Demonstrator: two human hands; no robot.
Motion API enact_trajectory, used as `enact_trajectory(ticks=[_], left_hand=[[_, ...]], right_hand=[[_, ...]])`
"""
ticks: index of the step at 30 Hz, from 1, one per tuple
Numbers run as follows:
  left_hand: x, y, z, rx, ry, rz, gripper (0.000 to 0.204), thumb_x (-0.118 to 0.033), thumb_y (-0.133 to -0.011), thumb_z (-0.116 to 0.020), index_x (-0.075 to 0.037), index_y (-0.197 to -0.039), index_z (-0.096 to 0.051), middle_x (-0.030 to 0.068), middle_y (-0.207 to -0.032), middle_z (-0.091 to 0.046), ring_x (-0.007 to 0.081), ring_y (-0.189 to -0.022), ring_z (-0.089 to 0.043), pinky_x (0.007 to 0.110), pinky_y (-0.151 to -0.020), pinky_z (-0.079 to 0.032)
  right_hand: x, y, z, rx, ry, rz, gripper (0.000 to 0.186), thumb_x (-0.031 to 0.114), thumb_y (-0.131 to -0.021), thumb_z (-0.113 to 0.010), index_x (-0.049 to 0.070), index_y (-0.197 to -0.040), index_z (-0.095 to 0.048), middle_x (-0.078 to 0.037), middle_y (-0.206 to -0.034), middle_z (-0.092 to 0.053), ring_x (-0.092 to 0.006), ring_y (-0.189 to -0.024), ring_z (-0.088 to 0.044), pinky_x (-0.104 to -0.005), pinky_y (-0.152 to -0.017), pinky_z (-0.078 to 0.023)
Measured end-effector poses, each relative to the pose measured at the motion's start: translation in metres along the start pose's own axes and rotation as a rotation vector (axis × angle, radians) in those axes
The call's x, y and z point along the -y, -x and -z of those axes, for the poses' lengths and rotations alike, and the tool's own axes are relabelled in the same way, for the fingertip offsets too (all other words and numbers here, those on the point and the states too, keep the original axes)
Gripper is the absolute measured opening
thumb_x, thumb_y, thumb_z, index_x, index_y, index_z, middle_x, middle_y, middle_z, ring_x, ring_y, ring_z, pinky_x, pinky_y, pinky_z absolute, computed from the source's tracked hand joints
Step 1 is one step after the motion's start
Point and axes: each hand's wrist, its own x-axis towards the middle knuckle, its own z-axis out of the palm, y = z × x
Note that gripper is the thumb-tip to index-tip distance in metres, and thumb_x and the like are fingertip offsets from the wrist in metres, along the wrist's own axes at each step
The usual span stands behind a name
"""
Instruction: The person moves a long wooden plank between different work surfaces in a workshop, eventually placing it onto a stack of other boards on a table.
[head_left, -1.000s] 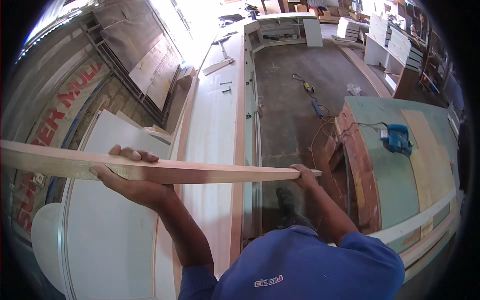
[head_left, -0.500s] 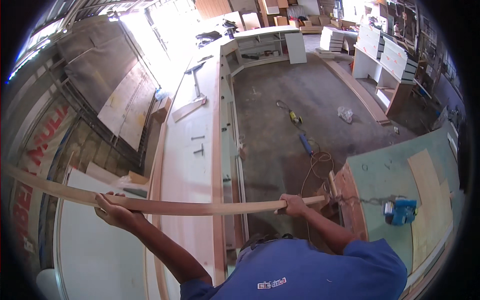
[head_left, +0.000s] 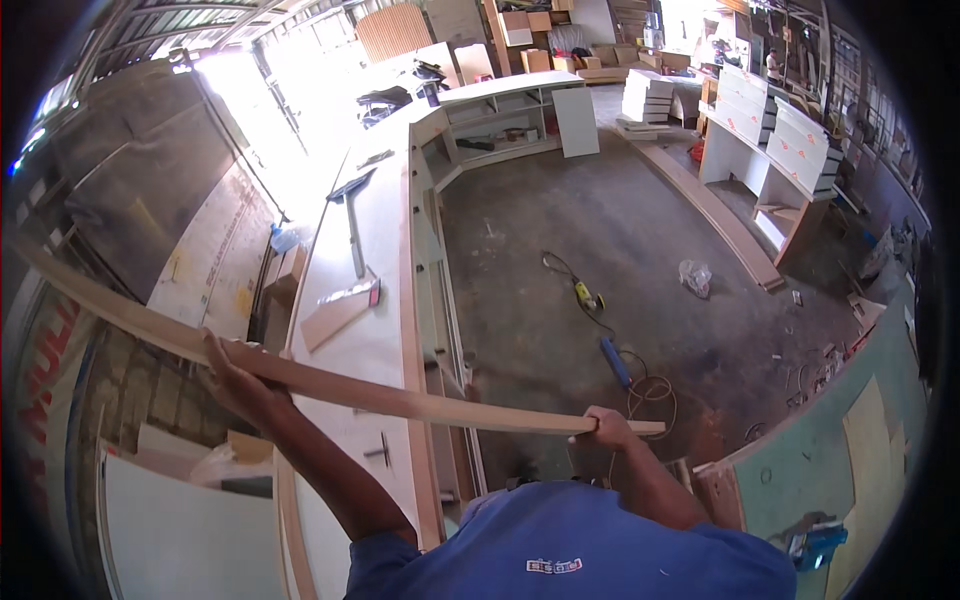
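Observation:
A long, narrow wooden strip [head_left: 410,402] stretches across the view from the far left to just past my right hand, its left part higher in the picture. My left hand [head_left: 245,380] is closed around it over the left edge of the long white worktop. Near its right end, my right hand [head_left: 606,428] grips the strip above the concrete floor. Beneath it is the white worktop [head_left: 350,300] with wooden edging, where a square-shaped tool [head_left: 380,452] lies partly behind the strip. Farther along are a wood piece [head_left: 335,318] and a long T-shaped tool [head_left: 352,225].
Corded power tools, one yellow-green [head_left: 584,294] and one blue [head_left: 615,362], lie on the floor with their cables. A green-topped bench [head_left: 800,450] at lower right carries a blue power tool [head_left: 822,543]. White cabinets [head_left: 735,115] and a long plank [head_left: 700,200] stand beyond.
The strip has tilted, its left part rising and its right end dropping slightly, with both hands still on it. The view has shifted, showing the bench lower at right.

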Motion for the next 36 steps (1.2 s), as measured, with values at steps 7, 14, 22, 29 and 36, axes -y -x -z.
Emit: enact_trajectory(ticks=[7, 14, 22, 29, 36], left_hand=[[0.176, -0.062, -0.177, 0.125, -0.123, 0.078, 0.058, -0.039, -0.087, -0.073, 0.006, -0.116, -0.050, 0.0156, -0.095, -0.057, 0.0221, -0.078, -0.060, 0.035, -0.061, -0.053], [0.369, -0.095, -0.319, 0.190, -0.155, 0.189, 0.063, -0.039, -0.089, -0.071, 0.005, -0.124, -0.042, 0.0163, -0.102, -0.054, 0.0238, -0.080, -0.062, 0.035, -0.061, -0.056], [0.559, -0.148, -0.510, 0.262, -0.229, 0.255, 0.051, -0.033, -0.092, -0.069, 0.008, -0.112, -0.046, 0.0136, -0.099, -0.055, 0.0198, -0.080, -0.060, 0.033, -0.064, -0.054], [0.702, -0.202, -0.652, 0.078, -0.200, 0.255, 0.042, -0.031, -0.093, -0.068, 0.006, -0.103, -0.050, 0.0104, -0.094, -0.054, 0.0199, -0.085, -0.057, 0.037, -0.075, -0.052], [0.900, -0.278, -0.777, 0.139, -0.181, 0.340, 0.055, -0.031, -0.090, -0.072, 0.015, -0.116, -0.056, 0.0164, -0.106, -0.061, 0.0213, -0.087, -0.063, 0.036, -0.075, -0.054]], right_hand=[[-0.032, -0.154, 0.077, -0.209, 0.014, -0.079, 0.047, 0.035, -0.059, -0.093, 0.005, -0.084, -0.065, -0.012, -0.082, -0.068, -0.0301, -0.080, -0.068, -0.0407, -0.073, -0.052], [-0.095, -0.317, 0.128, -0.444, 0.208, -0.014, 0.065, 0.041, -0.053, -0.092, 0.007, -0.099, -0.063, -0.012, -0.098, -0.066, -0.0334, -0.100, -0.062, -0.0464, -0.090, -0.046], [-0.138, -0.568, 0.250, -0.568, 0.584, -0.100, 0.104, 0.051, -0.048, -0.093, 0.010, -0.134, -0.050, -0.015, -0.124, -0.061, -0.0376, -0.127, -0.049, -0.0507, -0.109, -0.034], [-0.198, -0.751, 0.365, -0.693, 0.350, -0.216, 0.089, 0.058, -0.072, -0.079, 0.011, -0.142, -0.049, -0.019, -0.145, -0.046, -0.0392, -0.141, -0.034, -0.0491, -0.114, -0.028], [-0.273, -0.942, 0.429, -1.022, -0.274, -0.651, 0.069, 0.052, -0.095, -0.060, -0.001, -0.139, -0.051, -0.017, -0.140, -0.052, -0.0255, -0.131, -0.046, -0.0388, -0.110, -0.032]])
